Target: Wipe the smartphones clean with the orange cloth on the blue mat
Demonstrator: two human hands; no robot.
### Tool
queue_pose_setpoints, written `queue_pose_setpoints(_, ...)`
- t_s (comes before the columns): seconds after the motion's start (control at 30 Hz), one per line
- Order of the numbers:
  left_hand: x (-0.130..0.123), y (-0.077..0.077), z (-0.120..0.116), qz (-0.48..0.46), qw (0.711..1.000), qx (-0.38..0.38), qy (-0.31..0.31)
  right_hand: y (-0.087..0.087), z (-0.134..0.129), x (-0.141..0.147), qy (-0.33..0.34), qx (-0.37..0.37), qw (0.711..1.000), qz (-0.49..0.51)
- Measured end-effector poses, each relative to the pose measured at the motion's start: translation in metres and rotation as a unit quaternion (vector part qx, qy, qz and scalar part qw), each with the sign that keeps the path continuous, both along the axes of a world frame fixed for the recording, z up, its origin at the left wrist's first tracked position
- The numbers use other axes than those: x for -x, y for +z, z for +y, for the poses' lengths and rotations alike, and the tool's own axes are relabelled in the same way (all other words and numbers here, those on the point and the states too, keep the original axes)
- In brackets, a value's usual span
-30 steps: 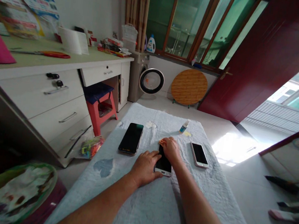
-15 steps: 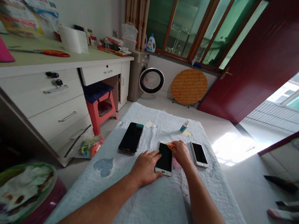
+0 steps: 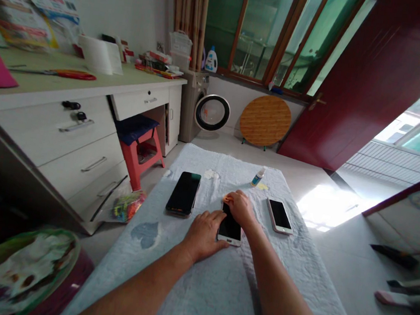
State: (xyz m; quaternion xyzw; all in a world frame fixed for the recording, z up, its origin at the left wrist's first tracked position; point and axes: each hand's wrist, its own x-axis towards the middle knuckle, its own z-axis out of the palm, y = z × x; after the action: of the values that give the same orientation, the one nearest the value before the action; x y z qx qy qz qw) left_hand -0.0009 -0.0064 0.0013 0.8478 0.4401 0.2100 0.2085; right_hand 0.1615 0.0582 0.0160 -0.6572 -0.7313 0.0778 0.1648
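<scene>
A white-framed smartphone [image 3: 230,229] lies face up on the pale blue cloth cover, its upper part hidden under my hands. My left hand [image 3: 205,234] holds it at the lower left corner, with fingers on the left side and the thumb along the bottom edge. Pinched in my right hand [image 3: 241,207] is a small orange cloth [image 3: 227,198], pressed to the phone's top left end. A larger black smartphone [image 3: 183,193] rests to the left. Another white smartphone [image 3: 279,216] lies to the right, and a small spray bottle [image 3: 258,177] stands beyond my right hand.
The cloth-covered table [image 3: 194,297] spans the middle. On the left are a desk [image 3: 135,84] with drawers, a red stool [image 3: 139,157] and a waste bin [image 3: 78,264]. Farther back stand a washing machine [image 3: 189,117] with its door ajar and a round wooden board [image 3: 265,119].
My right hand has slid left with the orange cloth, from the phone's top right to its top left. The left hand stays in place on the phone.
</scene>
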Motion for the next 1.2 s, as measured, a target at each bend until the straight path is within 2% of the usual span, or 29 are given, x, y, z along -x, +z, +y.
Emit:
queue_pose_setpoints(0.1, -0.001, -0.005, 0.0, -0.046, 0.999, 0.002, 0.025, 0.004, -0.009, -0.001, 0.036, 0.018, 0.999, 0.014)
queue_pose_setpoints(0.23, -0.003, -0.01, 0.0, -0.077, 0.996, 0.005, 0.039, 0.014, -0.032, -0.002, 0.122, 0.055, 0.99, 0.036)
queue_pose_setpoints(0.43, -0.002, -0.009, -0.001, -0.031, 0.998, 0.012, 0.045, 0.029, -0.07, -0.001, 0.226, 0.118, 0.965, 0.059)
queue_pose_setpoints(0.6, 0.0, -0.005, -0.001, 0.025, 0.999, -0.008, 0.021, 0.035, -0.073, -0.008, 0.271, 0.139, 0.95, 0.071)
queue_pose_setpoints(0.73, 0.001, -0.004, -0.001, 0.032, 0.999, -0.003, 0.01, 0.026, -0.054, -0.019, 0.227, 0.106, 0.967, 0.041)
queue_pose_setpoints(1.0, 0.001, -0.001, 0.0, 0.029, 1.0, -0.002, 0.004, -0.002, -0.011, -0.047, 0.047, 0.017, 0.998, 0.038)
queue_pose_setpoints(1.1, 0.001, 0.0, 0.0, 0.028, 1.0, 0.001, 0.005, -0.007, -0.001, -0.042, -0.024, -0.007, 0.999, 0.02)
queue_pose_setpoints(1.2, 0.001, 0.001, -0.001, 0.03, 1.0, 0.006, 0.004, -0.01, 0.005, -0.028, -0.038, -0.016, 0.999, 0.005)
